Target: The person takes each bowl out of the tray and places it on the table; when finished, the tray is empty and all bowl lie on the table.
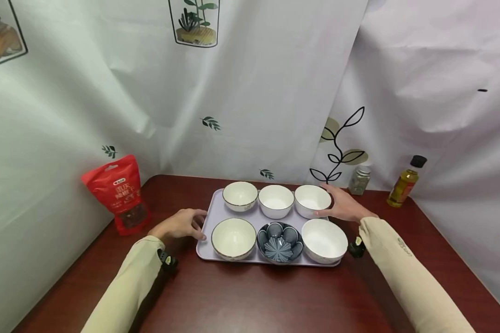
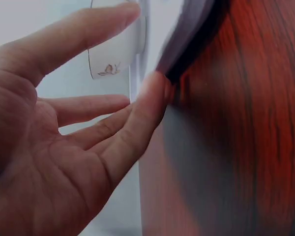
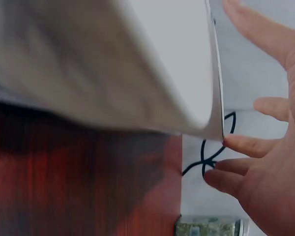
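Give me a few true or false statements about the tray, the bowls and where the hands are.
1. The tray holds six bowls. True.
2. Every bowl is plain white inside. False: the front middle bowl has a blue pattern.
3. The left hand is at the tray's left edge. True.
4. The right hand grips the oil bottle. False: it is beside the back right bowl, apart from the bottle.
5. A red pouch stands at the left of the table. True.
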Demonstrator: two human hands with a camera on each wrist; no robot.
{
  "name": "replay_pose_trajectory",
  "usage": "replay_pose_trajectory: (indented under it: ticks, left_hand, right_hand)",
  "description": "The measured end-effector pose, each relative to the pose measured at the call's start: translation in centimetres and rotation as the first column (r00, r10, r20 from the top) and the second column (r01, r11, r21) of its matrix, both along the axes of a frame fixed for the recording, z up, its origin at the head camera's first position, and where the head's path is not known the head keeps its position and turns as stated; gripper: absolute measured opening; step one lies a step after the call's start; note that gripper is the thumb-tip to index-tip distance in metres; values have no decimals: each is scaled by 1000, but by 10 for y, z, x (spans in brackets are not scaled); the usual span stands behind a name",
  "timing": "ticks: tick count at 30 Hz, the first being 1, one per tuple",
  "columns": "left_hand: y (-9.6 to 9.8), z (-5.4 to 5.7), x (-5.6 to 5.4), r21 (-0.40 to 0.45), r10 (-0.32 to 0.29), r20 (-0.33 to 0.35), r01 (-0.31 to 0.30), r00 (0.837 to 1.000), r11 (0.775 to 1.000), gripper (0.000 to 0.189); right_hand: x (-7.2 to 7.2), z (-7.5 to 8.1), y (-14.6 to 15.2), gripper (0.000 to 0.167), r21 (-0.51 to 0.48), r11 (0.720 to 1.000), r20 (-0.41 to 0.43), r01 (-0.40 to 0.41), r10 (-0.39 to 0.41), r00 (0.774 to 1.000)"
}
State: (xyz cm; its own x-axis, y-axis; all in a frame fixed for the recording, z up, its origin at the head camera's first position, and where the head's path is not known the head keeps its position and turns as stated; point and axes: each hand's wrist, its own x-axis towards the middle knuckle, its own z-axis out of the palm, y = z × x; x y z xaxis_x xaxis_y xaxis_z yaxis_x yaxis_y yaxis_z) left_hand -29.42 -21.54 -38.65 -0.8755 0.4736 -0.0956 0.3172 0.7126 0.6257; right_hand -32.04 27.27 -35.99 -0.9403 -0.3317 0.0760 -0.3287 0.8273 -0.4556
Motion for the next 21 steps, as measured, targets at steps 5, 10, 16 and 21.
replay_pose_trajectory:
  ticks: [5,10,16,21]
  left_hand:
    - [-5,-3,-3,17,-19,44,18,999,1000,86]
    - [-8,-3,0,29,-39,81,37,996,999,97]
    - [-9,-4,1,26,-63,104,60,993,998,101]
    - [-7,-6,3,37,-103,118,100,988,994,107]
  right_hand:
    - [-6,6,5,107,28,999,64,-15,13,998]
    - [-13,8,5,108,26,999,92,-38,35,995]
    - [-22,5,3,113,-14,999,147,-39,40,988]
    - [-30,7,4,116,-5,999,211,-51,51,976]
